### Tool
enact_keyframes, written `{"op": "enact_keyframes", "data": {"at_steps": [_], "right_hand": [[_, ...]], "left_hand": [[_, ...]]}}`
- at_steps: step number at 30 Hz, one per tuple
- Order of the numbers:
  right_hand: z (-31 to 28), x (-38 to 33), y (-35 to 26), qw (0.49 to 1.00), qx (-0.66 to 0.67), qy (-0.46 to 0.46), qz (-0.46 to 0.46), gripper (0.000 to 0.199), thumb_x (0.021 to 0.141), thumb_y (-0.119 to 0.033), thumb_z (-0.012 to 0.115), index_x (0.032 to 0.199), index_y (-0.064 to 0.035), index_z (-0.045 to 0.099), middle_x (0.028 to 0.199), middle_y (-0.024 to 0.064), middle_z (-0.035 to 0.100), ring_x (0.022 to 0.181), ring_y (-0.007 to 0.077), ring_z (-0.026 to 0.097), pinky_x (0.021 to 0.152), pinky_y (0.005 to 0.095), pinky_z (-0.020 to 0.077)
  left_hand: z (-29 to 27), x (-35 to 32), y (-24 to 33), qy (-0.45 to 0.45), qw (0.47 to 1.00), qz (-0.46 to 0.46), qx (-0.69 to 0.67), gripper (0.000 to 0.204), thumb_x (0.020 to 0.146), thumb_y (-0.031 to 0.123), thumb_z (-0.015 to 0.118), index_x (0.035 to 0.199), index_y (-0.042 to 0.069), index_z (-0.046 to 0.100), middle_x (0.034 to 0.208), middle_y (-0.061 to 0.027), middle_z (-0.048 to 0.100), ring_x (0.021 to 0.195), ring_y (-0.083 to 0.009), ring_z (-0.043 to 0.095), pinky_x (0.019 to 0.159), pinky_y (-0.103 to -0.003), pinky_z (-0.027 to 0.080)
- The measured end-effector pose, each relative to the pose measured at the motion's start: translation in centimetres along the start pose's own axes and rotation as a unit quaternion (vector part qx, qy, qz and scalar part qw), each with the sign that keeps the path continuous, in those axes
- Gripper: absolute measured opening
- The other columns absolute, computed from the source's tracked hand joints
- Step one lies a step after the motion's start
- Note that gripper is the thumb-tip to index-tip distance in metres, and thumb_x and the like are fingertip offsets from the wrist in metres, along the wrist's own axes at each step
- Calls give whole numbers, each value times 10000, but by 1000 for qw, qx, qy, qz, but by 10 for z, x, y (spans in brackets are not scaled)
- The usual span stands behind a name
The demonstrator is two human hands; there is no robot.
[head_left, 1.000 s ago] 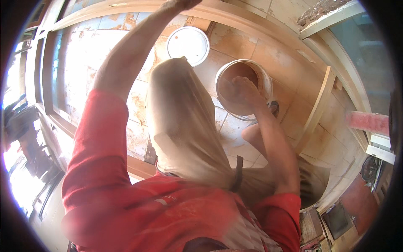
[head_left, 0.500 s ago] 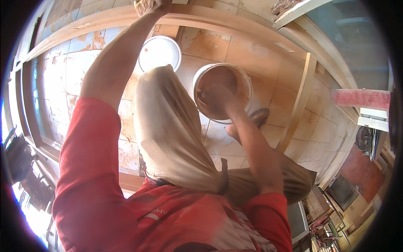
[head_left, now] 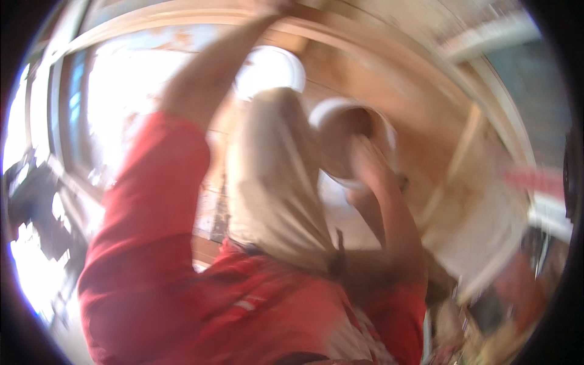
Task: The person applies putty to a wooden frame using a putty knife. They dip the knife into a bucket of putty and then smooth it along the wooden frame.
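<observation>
The picture is smeared by motion. My left arm, in a red sleeve, reaches up to a wooden window frame (head_left: 182, 18), and my left hand (head_left: 281, 6) rests on it at the top edge, too blurred to show a grip. My right hand (head_left: 365, 155) is down at the mouth of a white bucket (head_left: 325, 112) with a brownish inside, which stands on the tiled floor beside my beige trouser leg. Whether its fingers hold anything cannot be made out.
A second round white bucket or lid (head_left: 267, 70) lies on the floor past my knee. Bright window glass (head_left: 121, 91) fills the left. A loose wooden slat (head_left: 456, 152) leans at the right, with cluttered objects at the lower right.
The view has swung and turned blurry. My right hand stays at the bucket, shifted slightly toward its near side. My left hand remains up on the frame.
</observation>
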State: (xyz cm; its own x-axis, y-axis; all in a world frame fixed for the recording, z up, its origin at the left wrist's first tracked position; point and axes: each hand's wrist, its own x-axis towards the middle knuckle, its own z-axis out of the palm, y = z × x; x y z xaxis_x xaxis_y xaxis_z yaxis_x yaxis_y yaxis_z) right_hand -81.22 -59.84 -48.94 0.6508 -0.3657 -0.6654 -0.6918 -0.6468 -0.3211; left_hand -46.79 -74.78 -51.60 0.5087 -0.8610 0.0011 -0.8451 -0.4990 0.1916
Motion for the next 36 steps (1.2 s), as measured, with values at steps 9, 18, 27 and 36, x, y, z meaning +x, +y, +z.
{"op": "enact_keyframes", "data": {"at_steps": [9, 18, 27, 36], "right_hand": [[-14, -30, -15, 969, 222, 4, 104, 353, 857, -172, 618, 1141, 36, 639, 1099, 268, 671, 1094, 451, 617, 931, 476, 486], [-10, -49, 27, 969, 234, -48, 68, 315, 919, -252, 614, 1014, 46, 654, 968, 229, 665, 921, 354, 654, 805, 441, 503], [-78, -76, 108, 726, 635, 215, 153, 266, 991, -303, 607, 1034, -49, 672, 758, 20, 629, 604, 67, 570, 541, 218, 451], [-81, -37, 150, 841, 186, 449, 238, 335, 993, -185, 507, 1274, -50, 632, 927, 134, 695, 820, 270, 677, 733, 416, 519]], "left_hand": [[-15, -21, 9, 54, 994, -6, -93, 346, 910, 310, 489, 714, 155, 729, 716, -116, 717, 695, -252, 696, 903, -426, 409], [14, -15, 8, -21, 997, 58, -42, 362, 938, 391, 480, 880, 166, 758, 884, -123, 742, 898, -257, 707, 965, -433, 395], [1, 2, 12, -24, 998, -54, -18, 473, 943, 507, 403, 983, 210, 768, 999, -104, 754, 999, -266, 697, 1004, -425, 380], [3, 1, 3, -66, 996, -50, -15, 537, 953, 548, 340, 1118, 224, 734, 1124, -117, 731, 1095, -304, 667, 1037, -437, 385]]}}
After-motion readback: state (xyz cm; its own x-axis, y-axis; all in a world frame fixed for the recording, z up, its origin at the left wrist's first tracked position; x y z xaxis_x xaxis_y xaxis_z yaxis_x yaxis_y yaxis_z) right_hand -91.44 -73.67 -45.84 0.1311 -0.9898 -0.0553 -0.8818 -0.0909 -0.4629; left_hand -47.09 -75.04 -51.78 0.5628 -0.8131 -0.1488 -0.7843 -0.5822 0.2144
